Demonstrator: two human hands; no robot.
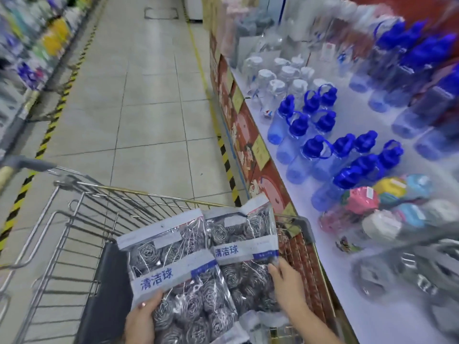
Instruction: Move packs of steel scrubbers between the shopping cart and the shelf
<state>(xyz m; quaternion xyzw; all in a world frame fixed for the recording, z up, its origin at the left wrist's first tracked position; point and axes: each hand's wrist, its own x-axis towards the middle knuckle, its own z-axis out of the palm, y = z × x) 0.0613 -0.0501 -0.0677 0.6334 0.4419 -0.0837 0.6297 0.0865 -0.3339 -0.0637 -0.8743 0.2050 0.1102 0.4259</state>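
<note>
Two clear packs of steel scrubbers with white-and-blue label bands are held over the shopping cart [82, 214]. My left hand [141, 321] grips the lower edge of the left pack [173, 271]. The right pack [244, 239] overlaps it slightly and is held by my right hand [288, 284] at its right side. Both packs tilt up toward the shelf [347, 294], which runs along the right side. Under the packs, in the cart, more plastic wrapping [260, 319] shows, too blurred to identify.
The white shelf top carries blue-capped bottles [320, 150], clear jars [275, 78] and coloured containers [365, 199]. A tiled aisle [149, 95] with yellow-black floor stripes stretches ahead. Another stocked shelf [37, 45] lines the left side.
</note>
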